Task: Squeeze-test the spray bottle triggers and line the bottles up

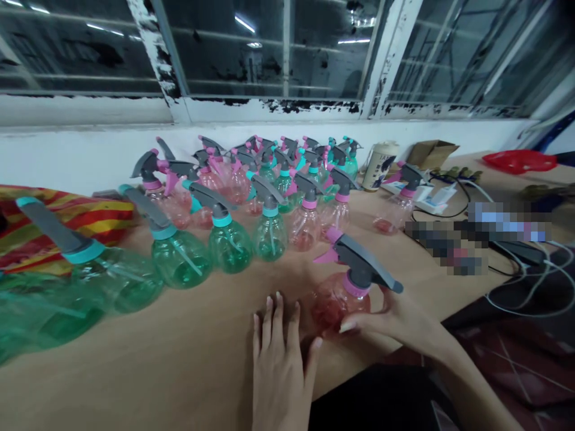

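A clear pink spray bottle (330, 299) with a grey and pink trigger head stands at the table's near edge. My right hand (386, 323) is wrapped round its body from the right, thumb in front; its other fingers are mostly hidden behind the bottle. My left hand (283, 359) lies flat on the table just left of this bottle, fingers stretched out and holding nothing. Beyond my hands stand green spray bottles (231, 245) with turquoise collars and pink ones (305, 227) with pink collars, in rows. Another pink spray bottle (395, 209) stands apart on the right.
Along the left lies a red and yellow striped bag (90, 224). At the back right are a printed cup (381, 164), a brown paper bag (431, 155), a white power strip (435, 197) with cables and a red plastic item (518, 160). Windows (269, 48) rise behind the wooden table (179, 359).
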{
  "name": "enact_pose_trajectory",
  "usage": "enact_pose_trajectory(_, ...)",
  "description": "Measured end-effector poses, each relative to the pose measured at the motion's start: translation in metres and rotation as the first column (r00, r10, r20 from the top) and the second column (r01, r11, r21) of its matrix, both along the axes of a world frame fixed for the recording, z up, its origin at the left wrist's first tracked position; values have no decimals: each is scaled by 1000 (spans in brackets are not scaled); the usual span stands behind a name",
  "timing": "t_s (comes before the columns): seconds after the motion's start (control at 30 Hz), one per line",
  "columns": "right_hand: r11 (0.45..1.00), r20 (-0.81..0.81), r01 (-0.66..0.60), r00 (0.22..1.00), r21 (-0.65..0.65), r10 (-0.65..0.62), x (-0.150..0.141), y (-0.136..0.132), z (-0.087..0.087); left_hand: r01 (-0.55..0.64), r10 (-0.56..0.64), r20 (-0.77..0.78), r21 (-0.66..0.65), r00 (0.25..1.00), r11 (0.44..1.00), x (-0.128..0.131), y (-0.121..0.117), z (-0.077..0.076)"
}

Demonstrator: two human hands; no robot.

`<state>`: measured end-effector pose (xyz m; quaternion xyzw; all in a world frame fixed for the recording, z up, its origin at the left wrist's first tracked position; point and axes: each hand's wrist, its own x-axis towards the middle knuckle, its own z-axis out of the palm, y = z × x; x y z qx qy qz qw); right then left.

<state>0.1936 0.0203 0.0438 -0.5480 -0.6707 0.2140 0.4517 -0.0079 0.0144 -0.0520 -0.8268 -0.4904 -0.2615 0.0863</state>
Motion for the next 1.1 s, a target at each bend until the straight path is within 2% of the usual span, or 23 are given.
enact_pose_trajectory(0.1, 998, 28, -64, 998, -20, 65, 3, -2, -5, -2, 2, -17, 21, 1000, 1000, -1, 2, -2)
enact_pose_trajectory(0.23, 1000, 99, -8, 995, -4, 8, 13, 5, -5, 12, -12, -60, 7, 998, 1000, -8, 4, -4)
enact_pose_trajectory(0.4, 995, 230, 53, 970, 87, -72, 58, 24, -6, 22, -25, -74, -41, 997, 999, -7, 11, -2)
enact_pose_trajectory(0.57, 978, 329, 172, 923, 115, -201, 114, 47, -9, 64, -64, -1, -60, 998, 996, 28, 14, 17)
enact_pose_trajectory(0.73, 970, 316, 201, 919, 140, -236, 147, 81, -13, 53, -48, 58, -97, 997, 994, 67, 13, 28)
enact_pose_trajectory(0.93, 929, 313, 279, 884, 242, -347, 161, 115, -19, 82, -67, 114, -129, 991, 988, 85, 19, 28)
enact_pose_trajectory(1.1, 932, 252, 293, 905, 213, -342, 159, 135, -19, 82, -51, 188, -159, 981, 984, 95, 23, 33)
